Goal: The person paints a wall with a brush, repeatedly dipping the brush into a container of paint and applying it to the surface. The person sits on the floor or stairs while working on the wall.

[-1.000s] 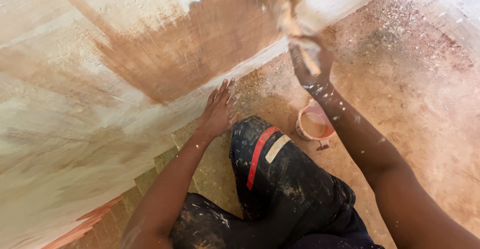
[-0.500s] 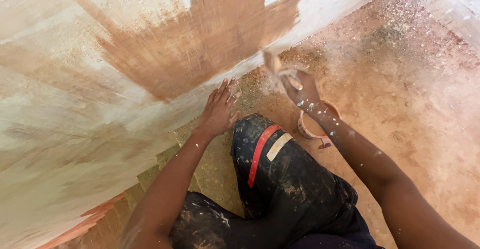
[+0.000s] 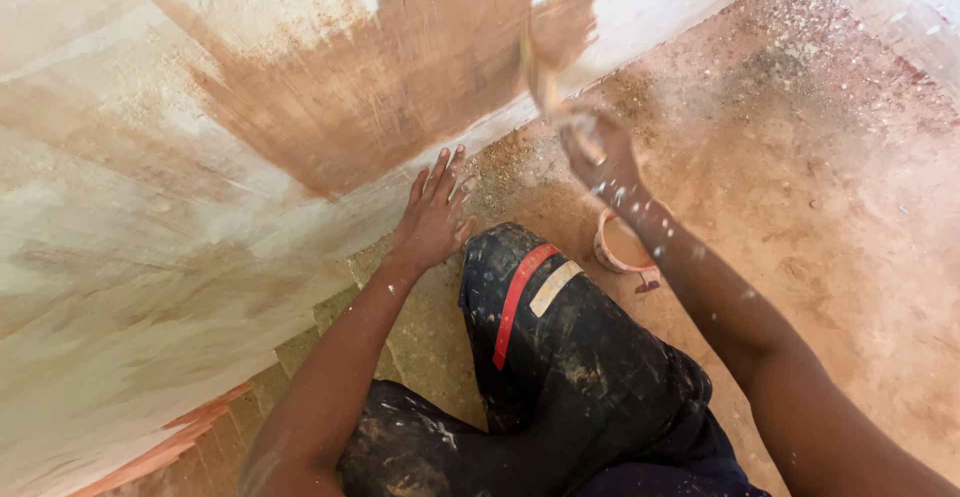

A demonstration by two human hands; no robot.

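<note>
Right hand (image 3: pixel 590 147) closed on what looks like a blurred brush (image 3: pixel 543 72), angled up-left onto brown patch (image 3: pixel 400 87) of wall (image 3: pixel 120 257); left hand (image 3: pixel 435 217) open, flat below; cup (image 3: pixel 622 247) underneath.

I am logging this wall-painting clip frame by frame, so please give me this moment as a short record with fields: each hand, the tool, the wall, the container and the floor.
left hand: left hand flat, fingers spread, pressed on the wall near its base
right hand: right hand raised, gripping a brush
tool: brush blurred, its tip at the brown patch
wall: wall pale, with a reddish-brown painted patch
container: small bucket on the floor, partly hidden behind the right forearm
floor: floor reddish, dusty, speckled
</note>
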